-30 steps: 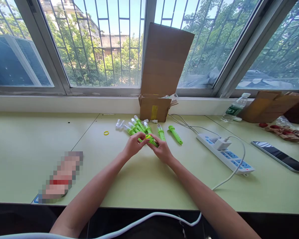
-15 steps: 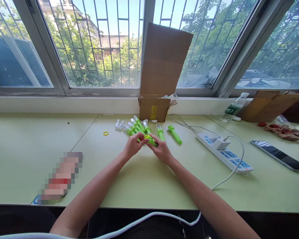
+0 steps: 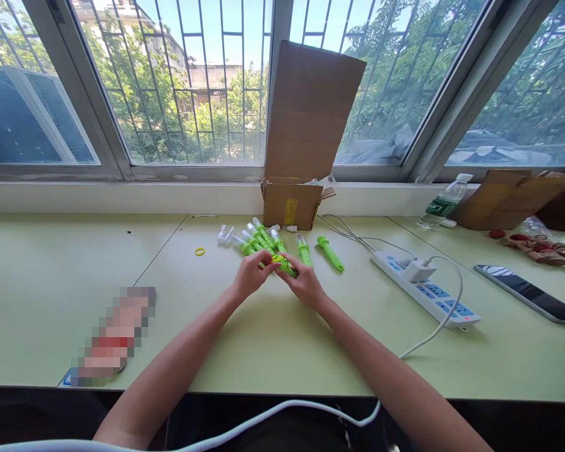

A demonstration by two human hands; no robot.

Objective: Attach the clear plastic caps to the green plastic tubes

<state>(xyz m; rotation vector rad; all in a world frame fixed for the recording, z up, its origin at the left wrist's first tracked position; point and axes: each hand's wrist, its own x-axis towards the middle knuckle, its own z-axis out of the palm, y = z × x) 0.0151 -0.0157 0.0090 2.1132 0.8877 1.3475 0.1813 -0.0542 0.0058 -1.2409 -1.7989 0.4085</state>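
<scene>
Both my hands meet over the pale green table (image 3: 273,339). My left hand (image 3: 252,274) pinches a small yellow ring (image 3: 277,258) against the end of a green tube (image 3: 287,267). My right hand (image 3: 306,282) grips that same green tube from the right, fingers curled around it. Just beyond them lie several green tubes with clear caps (image 3: 258,238), and a single green tube (image 3: 330,253) lies apart to the right. A loose yellow ring (image 3: 199,252) rests on the table to the left.
An open cardboard box (image 3: 292,202) stands against the window sill behind the tubes. A white power strip (image 3: 428,295) with a plugged charger and cables lies to the right, with a phone (image 3: 530,301), a water bottle (image 3: 445,202) and more cardboard (image 3: 508,198) beyond. A blurred object (image 3: 115,336) lies front left.
</scene>
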